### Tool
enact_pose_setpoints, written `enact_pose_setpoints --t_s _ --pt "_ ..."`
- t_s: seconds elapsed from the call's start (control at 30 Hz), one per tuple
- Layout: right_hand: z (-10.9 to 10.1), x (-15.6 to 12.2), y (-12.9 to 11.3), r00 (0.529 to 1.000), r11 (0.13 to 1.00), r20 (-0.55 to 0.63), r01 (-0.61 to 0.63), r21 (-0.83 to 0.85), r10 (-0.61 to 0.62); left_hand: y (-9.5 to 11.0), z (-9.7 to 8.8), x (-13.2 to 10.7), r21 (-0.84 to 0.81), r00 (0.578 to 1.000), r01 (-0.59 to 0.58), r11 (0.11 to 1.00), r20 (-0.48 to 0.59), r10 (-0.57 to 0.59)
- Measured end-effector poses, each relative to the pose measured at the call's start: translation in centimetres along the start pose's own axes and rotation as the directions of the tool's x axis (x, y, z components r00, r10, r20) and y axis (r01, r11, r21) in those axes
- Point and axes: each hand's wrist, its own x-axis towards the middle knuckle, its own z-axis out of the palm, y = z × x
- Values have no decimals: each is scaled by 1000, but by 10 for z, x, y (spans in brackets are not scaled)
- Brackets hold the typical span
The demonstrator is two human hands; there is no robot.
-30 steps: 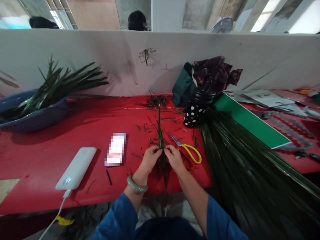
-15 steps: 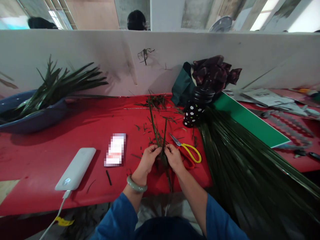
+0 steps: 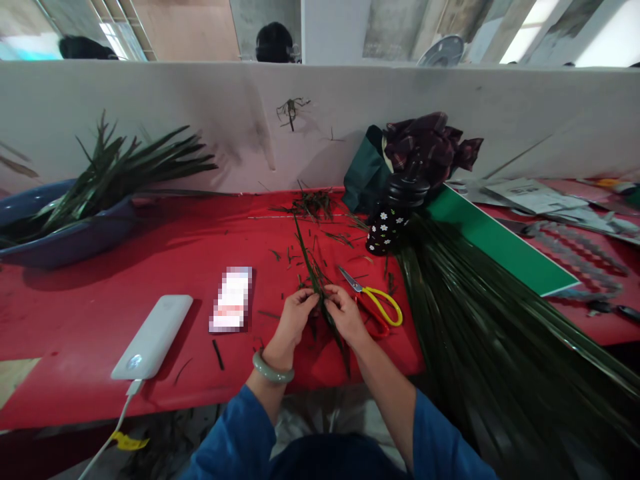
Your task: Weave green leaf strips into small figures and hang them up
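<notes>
Between my two hands is a dark green leaf strip, one end pointing up and away, the other angled down toward the table's front edge. My left hand pinches it from the left with thumb and fingers. From the right, my right hand pinches the same strip, its fingertips close to the left ones. Exactly how the leaf is folded under the fingertips is hidden. Just right of my right hand lie scissors with yellow and red handles, blades pointing up left. Small leaf scraps are scattered beyond my hands.
Left on the red table are a phone, a white power bank with a cable, and a blue basin of leaves. Long leaves, a green board, a flowered black container and a dark bag stand right.
The second leaf tip that stood up by my right hand no longer shows. The lower end of the leaf has swung slightly right. My hands stay nearly in place.
</notes>
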Motion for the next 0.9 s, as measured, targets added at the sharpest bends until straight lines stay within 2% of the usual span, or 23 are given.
enact_pose_setpoints --t_s 0.17,0.33,0.53,0.77,0.9 --pt "1 -1 -5 999 1000 51 6 25 -7 1 0 -1 24 999 -50 998 -5 50" --pt "1 0 0 999 995 21 44 -91 -43 0 0 0 67 997 -60 996 -48 63" --pt "0 -3 -1 999 996 10 40 -76 -39 0 1 0 86 996 -58 995 -56 63" --pt "0 -6 -8 985 980 63 169 -105 -163 -2 -2 3 136 987 -80 988 -129 97" --pt "0 -4 -8 977 969 59 213 -128 -207 -4 -4 4 133 987 -81 988 -124 98"
